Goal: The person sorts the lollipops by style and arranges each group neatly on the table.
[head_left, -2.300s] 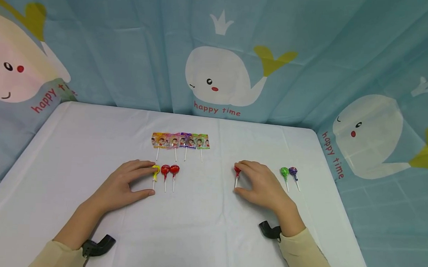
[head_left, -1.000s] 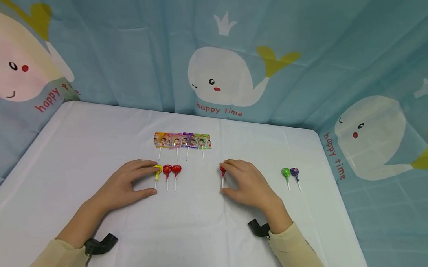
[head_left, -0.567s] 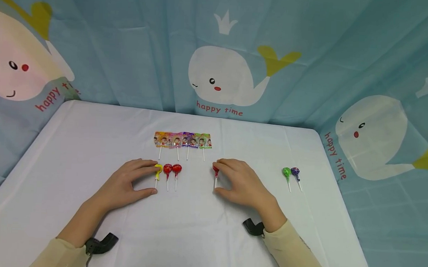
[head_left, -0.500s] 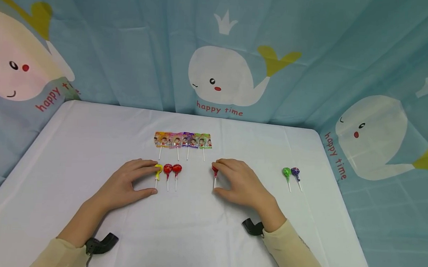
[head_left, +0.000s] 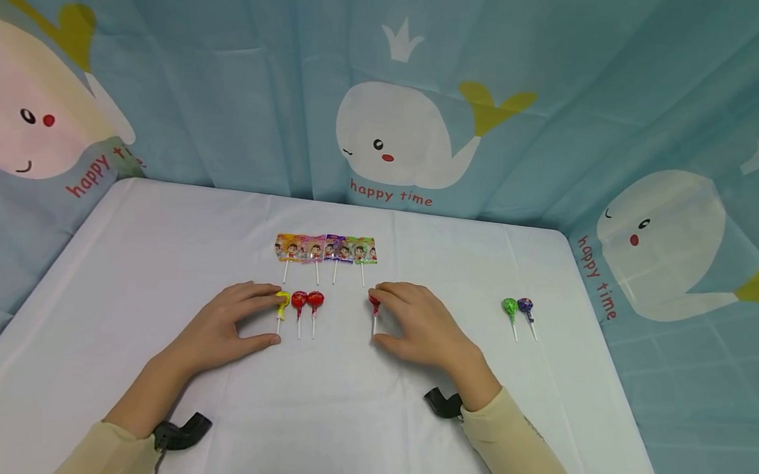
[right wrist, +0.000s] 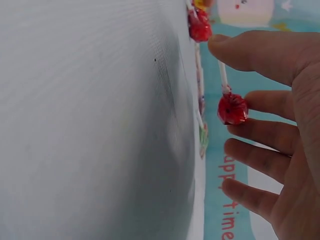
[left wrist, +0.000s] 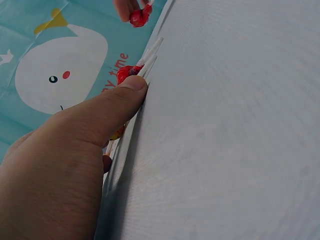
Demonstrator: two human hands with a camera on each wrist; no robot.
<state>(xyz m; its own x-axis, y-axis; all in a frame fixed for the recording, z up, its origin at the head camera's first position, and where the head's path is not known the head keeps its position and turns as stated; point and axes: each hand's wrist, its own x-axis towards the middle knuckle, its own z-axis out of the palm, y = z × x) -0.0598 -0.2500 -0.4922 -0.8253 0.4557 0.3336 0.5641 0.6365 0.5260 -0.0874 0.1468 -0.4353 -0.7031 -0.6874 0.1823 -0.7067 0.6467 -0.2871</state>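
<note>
With fingers [head_left: 392,302] of the right hand [head_left: 428,331], pinching a red lollipop [head_left: 375,307], now farther left on the bench [head_left: 323,409], narrowing the gap to two red lollipops [head_left: 298,300]; with the left hand [head_left: 222,328], holding the yellow lollipop [head_left: 281,312] alongside.

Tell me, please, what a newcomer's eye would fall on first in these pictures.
Probably the white whale printed centrally on the blue curtain, behind the table, would draw the eye first. Next come the hands: the left hand pinching a yellow lollipop beside two red lollipops, and the right hand holding a third red lollipop to their right. Beyond the hands, four flat-wrapped lollipops lie in a row.
</note>
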